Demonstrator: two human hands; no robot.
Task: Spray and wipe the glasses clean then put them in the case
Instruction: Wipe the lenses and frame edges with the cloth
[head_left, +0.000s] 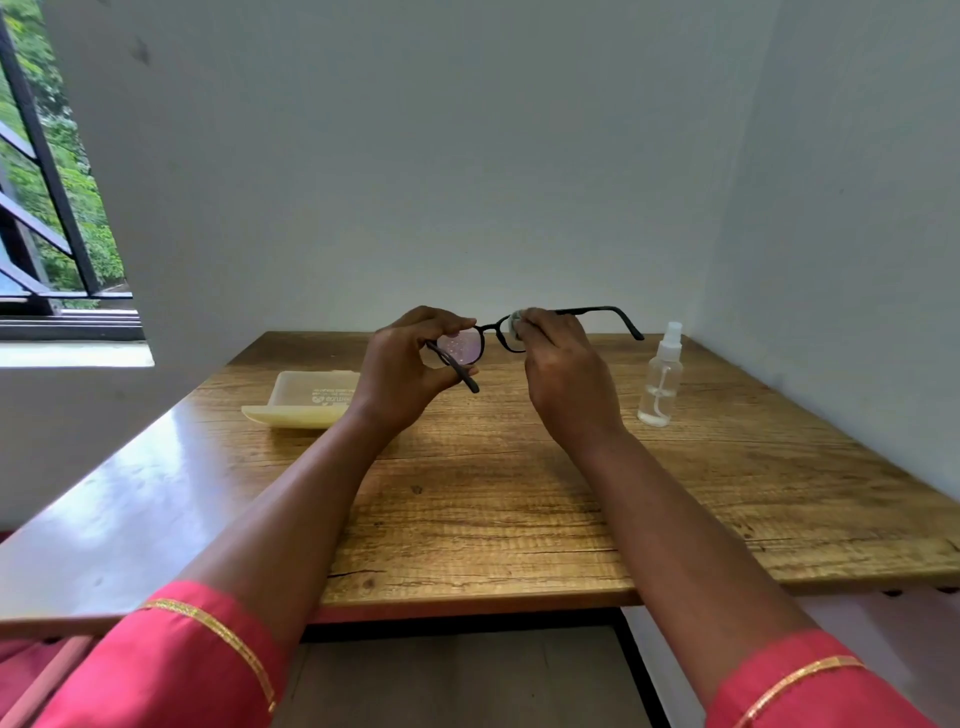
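Note:
Black-framed glasses (488, 328) are held up above the wooden table (519, 493), temples open. My left hand (410, 364) pinches the left lens rim and temple; droplets show on that lens. My right hand (563, 371) presses a small pale cloth (515, 323) against the right lens, which is mostly hidden by the cloth and fingers. A cream glasses case (306, 400) lies open on the table at the left, behind my left wrist. A clear spray bottle (661, 379) stands upright to the right of my right hand.
White walls close in the table at the back and the right. A barred window (47, 208) is at the left, with a sill below. The table's front edge (467, 605) runs above a dark frame.

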